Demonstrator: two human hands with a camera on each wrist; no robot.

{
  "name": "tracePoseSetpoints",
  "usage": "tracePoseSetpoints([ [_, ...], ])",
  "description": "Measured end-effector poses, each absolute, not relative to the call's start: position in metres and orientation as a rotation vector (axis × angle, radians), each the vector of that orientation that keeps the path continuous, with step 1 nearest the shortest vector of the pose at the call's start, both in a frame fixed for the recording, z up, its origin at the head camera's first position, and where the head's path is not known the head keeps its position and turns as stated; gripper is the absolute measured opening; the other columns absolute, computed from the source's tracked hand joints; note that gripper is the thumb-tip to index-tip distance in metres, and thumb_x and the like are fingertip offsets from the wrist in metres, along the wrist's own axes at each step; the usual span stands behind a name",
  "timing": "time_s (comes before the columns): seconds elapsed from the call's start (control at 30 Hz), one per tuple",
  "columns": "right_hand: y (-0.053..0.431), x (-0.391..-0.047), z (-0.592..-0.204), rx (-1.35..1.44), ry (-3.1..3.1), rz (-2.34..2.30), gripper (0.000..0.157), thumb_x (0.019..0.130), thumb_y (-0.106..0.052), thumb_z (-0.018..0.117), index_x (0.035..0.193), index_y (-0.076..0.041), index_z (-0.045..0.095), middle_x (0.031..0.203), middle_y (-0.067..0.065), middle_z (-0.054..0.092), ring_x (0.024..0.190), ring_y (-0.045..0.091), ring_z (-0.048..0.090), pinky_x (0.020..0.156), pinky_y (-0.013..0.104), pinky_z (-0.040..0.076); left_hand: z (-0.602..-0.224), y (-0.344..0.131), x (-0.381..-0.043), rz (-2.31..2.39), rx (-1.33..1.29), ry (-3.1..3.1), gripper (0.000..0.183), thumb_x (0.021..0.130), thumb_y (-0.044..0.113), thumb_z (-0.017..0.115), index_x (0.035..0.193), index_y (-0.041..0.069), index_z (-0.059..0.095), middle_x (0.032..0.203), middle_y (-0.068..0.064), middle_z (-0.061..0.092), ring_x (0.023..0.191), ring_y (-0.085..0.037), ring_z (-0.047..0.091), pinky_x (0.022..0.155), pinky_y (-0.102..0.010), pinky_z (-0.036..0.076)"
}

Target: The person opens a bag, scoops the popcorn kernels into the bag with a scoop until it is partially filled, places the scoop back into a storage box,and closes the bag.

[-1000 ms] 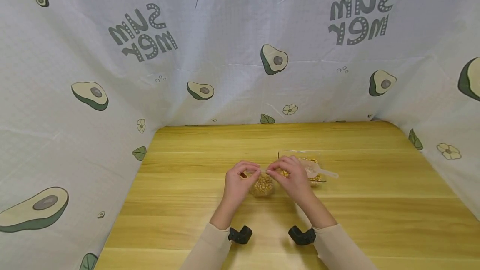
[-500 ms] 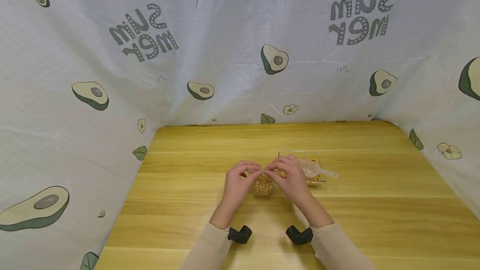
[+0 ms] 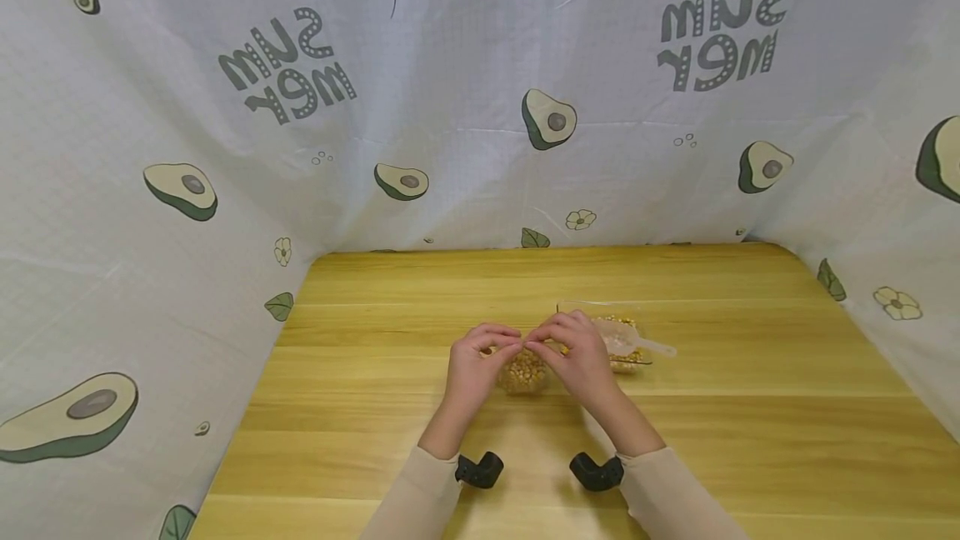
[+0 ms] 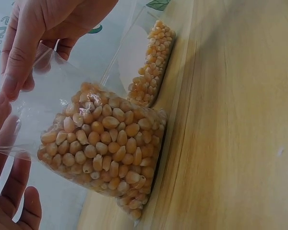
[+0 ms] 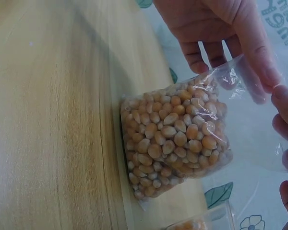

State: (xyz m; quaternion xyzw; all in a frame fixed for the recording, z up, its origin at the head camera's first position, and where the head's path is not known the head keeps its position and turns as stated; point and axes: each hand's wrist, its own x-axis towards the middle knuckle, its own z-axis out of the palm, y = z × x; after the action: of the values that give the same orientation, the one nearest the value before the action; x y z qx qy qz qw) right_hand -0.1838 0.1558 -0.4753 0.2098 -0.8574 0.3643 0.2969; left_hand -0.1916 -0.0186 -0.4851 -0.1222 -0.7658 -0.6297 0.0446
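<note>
A clear plastic bag [image 3: 523, 373] filled with corn kernels stands on the table between the two hands. Thumb and fingers of the left hand [image 3: 472, 365] pinch its top edge. From the other side, the right hand [image 3: 579, 358] pinches the same edge, its fingertips meeting the left ones. In the left wrist view the kernels fill the lower part of the bag [image 4: 103, 143], and the clear upper part stretches up to the fingers. The right wrist view shows the bag [image 5: 173, 136] resting on its base. Whether the bag's mouth is sealed, I cannot tell.
Behind the right hand stands a clear box [image 3: 637, 362] partly filled with corn kernels. A translucent scoop [image 3: 624, 340] lies on them, its handle jutting over the right side. A wooden table [image 3: 375, 407] spreads around, backed by a white avocado-print curtain [image 3: 465, 140].
The right hand has slid a little to the left along the bag's top edge, up to the left fingertips. The left hand stays nearly still.
</note>
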Motion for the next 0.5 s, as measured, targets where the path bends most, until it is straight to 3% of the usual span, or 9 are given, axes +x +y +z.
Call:
tracePoseSetpoints([
  [0.33, 0.168, -0.184, -0.477, 0.513, -2.284, 0.929, 0.013, 0.073, -0.007, 0.086, 0.080, -0.014, 0.077, 0.080, -0.003, 0.070, 0.080, 0.016, 0.059, 0.073, 0.031, 0.044, -0.488, -0.022, -0.193, -1.937, -0.326, -2.303, 0.008, 0.085, 0.022, 0.078, 0.088, 0.014, 0.081, 0.104, -0.001, 0.075, 0.101, -0.018, 0.066, 0.078, -0.024, 0.044],
  [0.5, 0.179, -0.181, -0.478, 0.431, -2.296, 0.964, 0.014, 0.072, -0.006, 0.085, 0.078, -0.015, 0.076, 0.079, -0.004, 0.070, 0.080, 0.015, 0.057, 0.071, 0.026, 0.041, -0.489, -0.027, -0.193, -1.964, -0.292, -2.287, 0.012, 0.086, 0.018, 0.077, 0.091, 0.008, 0.081, 0.105, 0.000, 0.075, 0.098, -0.014, 0.066, 0.075, -0.022, 0.046],
])
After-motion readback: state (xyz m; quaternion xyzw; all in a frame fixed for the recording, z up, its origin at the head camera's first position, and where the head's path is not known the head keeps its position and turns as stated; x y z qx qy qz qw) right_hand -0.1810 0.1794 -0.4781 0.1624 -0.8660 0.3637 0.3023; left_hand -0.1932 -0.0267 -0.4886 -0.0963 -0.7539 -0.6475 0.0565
